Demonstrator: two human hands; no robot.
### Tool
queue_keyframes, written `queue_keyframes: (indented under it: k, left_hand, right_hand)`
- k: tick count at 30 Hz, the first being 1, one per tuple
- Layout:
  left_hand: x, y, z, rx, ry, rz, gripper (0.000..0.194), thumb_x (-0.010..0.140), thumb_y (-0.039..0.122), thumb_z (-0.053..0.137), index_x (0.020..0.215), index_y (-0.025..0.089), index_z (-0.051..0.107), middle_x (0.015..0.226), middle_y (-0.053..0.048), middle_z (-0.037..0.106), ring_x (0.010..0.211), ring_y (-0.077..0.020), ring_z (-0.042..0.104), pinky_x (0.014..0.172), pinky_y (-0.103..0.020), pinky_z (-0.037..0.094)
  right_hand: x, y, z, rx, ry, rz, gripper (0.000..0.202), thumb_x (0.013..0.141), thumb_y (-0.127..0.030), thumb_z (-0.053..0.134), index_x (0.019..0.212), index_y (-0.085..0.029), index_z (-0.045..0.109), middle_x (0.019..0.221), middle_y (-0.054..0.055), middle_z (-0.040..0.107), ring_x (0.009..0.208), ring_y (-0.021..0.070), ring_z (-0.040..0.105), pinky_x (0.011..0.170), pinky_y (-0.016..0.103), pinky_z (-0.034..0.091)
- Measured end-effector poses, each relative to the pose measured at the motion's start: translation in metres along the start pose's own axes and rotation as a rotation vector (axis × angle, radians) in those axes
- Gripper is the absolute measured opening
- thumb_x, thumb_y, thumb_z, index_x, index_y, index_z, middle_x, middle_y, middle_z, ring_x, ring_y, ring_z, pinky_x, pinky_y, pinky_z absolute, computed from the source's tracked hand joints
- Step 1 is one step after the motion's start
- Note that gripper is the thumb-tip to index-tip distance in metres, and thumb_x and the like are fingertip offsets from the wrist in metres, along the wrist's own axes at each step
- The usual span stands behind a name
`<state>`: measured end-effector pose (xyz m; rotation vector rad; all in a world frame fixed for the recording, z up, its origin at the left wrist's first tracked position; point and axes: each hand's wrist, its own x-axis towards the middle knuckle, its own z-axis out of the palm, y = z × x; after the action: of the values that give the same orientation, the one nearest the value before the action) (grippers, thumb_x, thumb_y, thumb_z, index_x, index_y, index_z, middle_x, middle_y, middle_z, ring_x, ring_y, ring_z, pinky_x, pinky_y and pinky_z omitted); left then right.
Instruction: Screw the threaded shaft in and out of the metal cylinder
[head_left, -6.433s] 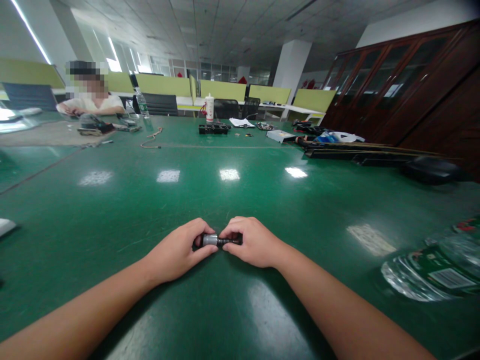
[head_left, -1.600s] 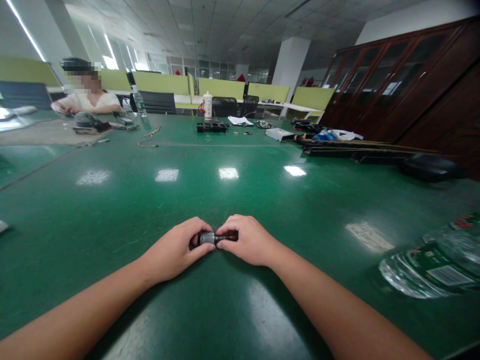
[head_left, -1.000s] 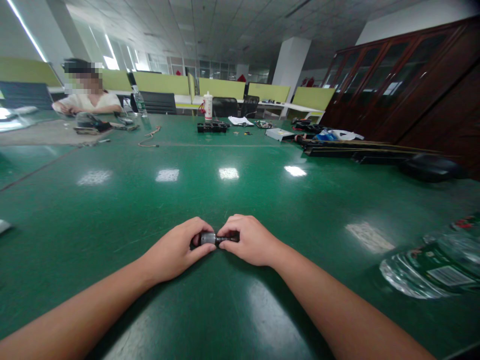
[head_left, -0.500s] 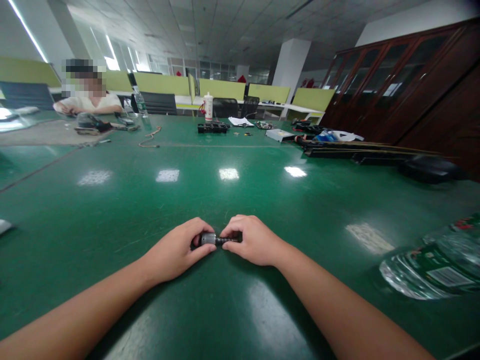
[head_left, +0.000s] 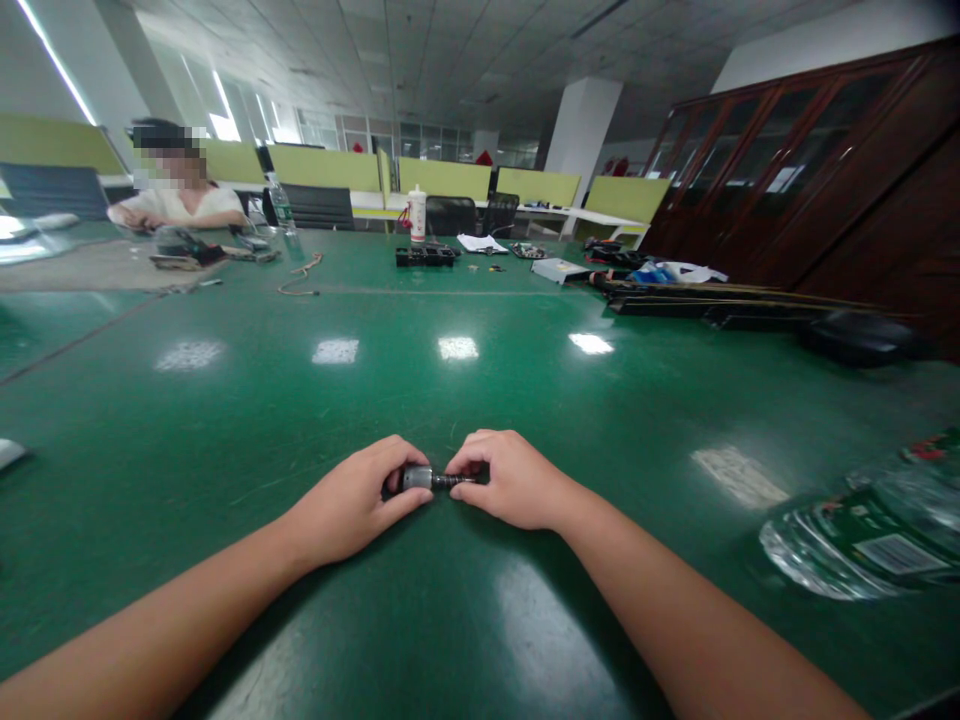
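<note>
Looks forward and down from the wearer's head, close above and behind the left hand [head_left: 352, 500] and right hand [head_left: 519, 484], takes in both forearms [head_left: 195, 590] from the lower corners, and reaches across the green table [head_left: 450, 400] to distant partitions [head_left: 442, 178], cabinet [head_left: 787, 140] and ceiling [head_left: 465, 50].

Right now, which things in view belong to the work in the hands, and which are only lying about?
In the work:
- grey metal cylinder, held by the left hand
- dark ribbed shaft, between the fingers of the right hand

Lying about:
- large clear bottle
- white bottle
- silver box
- black frame-like part
- papers
</note>
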<state>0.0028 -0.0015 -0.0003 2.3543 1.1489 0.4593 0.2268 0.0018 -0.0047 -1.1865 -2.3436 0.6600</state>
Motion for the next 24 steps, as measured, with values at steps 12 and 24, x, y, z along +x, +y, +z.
queue_keyframes:
  k: [12,24]
  left_hand:
    - [-0.0007,-0.0011,0.0001,-0.006,-0.015,-0.001,0.02,0.091,0.035,0.057,0.105,0.021,0.061,0.086,-0.001,0.058,0.074,-0.0172,0.055,0.068,-0.029,0.044]
    - [-0.0005,-0.0011,0.0003,-0.018,-0.02,-0.015,0.02,0.09,0.035,0.058,0.104,0.02,0.062,0.086,-0.001,0.058,0.075,-0.0172,0.055,0.069,-0.03,0.043]
  right_hand:
    - [-0.0019,0.0046,-0.004,-0.023,-0.012,-0.005,0.013,0.075,-0.016,0.072,0.088,-0.019,0.075,0.078,0.001,0.067,0.075,0.0136,0.058,0.069,0.025,0.041]
    - [-0.0036,0.0069,-0.0093,-0.014,-0.039,0.014,0.013,0.074,-0.016,0.072,0.087,-0.018,0.076,0.08,0.002,0.069,0.075,0.0138,0.059,0.069,0.025,0.042]
